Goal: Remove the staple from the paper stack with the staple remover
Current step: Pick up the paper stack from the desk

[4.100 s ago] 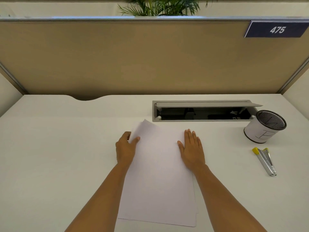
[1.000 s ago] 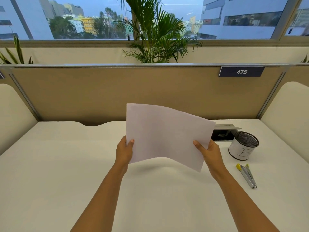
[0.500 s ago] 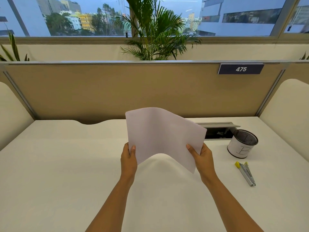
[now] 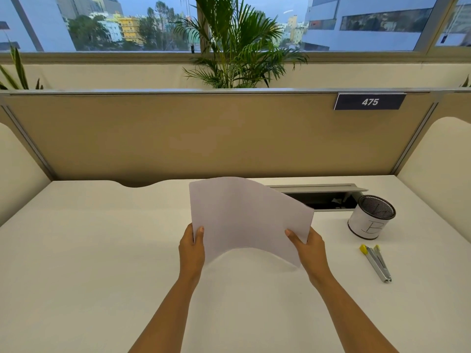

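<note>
white paper stack (image 4: 244, 220), silver staple remover (image 4: 377, 263) (yellow tips)

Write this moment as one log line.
paper stack: held above desk | left hand: pinches left edge | right hand: pinches right edge | staple remover: on desk, untouched

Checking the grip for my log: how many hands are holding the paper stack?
2. The left hand pinches the paper stack at its lower left edge; the right hand pinches its lower right corner. No other hand is in view.
</note>
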A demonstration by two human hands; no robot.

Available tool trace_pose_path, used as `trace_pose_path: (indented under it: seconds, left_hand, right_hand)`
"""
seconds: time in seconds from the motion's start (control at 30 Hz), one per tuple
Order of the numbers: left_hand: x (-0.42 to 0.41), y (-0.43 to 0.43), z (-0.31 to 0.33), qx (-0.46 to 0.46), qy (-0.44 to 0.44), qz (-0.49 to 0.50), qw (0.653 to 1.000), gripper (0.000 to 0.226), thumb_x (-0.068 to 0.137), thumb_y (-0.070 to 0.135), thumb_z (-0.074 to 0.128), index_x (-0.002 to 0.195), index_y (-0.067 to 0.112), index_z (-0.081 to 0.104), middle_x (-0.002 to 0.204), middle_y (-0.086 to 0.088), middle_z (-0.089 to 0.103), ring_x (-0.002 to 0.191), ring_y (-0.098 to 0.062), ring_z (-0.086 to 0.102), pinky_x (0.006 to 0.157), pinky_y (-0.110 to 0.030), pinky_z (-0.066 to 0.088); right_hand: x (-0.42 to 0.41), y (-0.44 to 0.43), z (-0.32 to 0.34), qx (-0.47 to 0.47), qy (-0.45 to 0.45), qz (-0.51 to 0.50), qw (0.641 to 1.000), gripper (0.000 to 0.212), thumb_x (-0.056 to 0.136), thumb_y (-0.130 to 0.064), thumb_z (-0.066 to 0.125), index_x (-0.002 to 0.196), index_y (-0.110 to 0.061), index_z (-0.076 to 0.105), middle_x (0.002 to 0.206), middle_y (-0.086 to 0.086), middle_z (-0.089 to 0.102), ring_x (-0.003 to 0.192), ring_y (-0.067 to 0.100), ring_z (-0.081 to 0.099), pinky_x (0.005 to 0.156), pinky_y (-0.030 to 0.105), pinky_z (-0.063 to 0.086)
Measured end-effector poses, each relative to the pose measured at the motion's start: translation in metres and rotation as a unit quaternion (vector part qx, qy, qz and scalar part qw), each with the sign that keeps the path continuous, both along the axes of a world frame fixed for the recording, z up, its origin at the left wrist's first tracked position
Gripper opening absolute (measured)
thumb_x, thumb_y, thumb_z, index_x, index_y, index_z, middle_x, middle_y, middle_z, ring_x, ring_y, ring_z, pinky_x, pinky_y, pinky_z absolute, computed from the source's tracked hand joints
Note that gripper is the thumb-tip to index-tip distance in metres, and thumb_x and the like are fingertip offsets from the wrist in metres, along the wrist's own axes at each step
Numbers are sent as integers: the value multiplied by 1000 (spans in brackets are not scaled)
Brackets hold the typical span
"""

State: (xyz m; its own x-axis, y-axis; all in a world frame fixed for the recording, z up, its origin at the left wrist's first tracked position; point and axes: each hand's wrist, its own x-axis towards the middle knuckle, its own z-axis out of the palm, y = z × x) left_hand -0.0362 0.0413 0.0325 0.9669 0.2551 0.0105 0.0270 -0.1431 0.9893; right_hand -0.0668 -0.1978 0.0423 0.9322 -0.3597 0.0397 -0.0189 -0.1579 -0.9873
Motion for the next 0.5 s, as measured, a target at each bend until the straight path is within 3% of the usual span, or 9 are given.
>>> trace_pose_path:
  seconds: [0.13, 0.33, 0.5]
  left_hand:
    - [-2, 2, -7, 12, 23, -14, 1000, 36, 98, 28, 37, 130, 15, 46, 118, -4, 57, 108, -26, 55, 92, -40, 49]
    - [4, 5, 2, 34, 17, -12, 999, 32, 99, 23, 36, 126, 11, 49, 110, -4, 58, 99, -24, 56, 85, -34, 48]
    - [16, 10, 22, 10, 10, -8, 1000, 26, 98, 23, 38, 119, 15, 52, 110, -5, 58, 101, -27, 57, 84, -36, 47]
  right_hand:
    - [-1, 0, -7, 12, 20, 8, 1000, 40, 88, -22, 59, 125, -10, 51, 106, 5, 59, 96, 22, 55, 80, 31, 46]
    - [3, -9, -4, 21, 25, 12, 999, 33, 87, -23, 60, 119, -13, 54, 107, 7, 62, 97, 26, 59, 72, 26, 48]
    - [13, -25, 18, 39, 11, -10, 999, 40, 82, -23, 68, 119, -14, 56, 110, 6, 65, 98, 26, 63, 84, 40, 54]
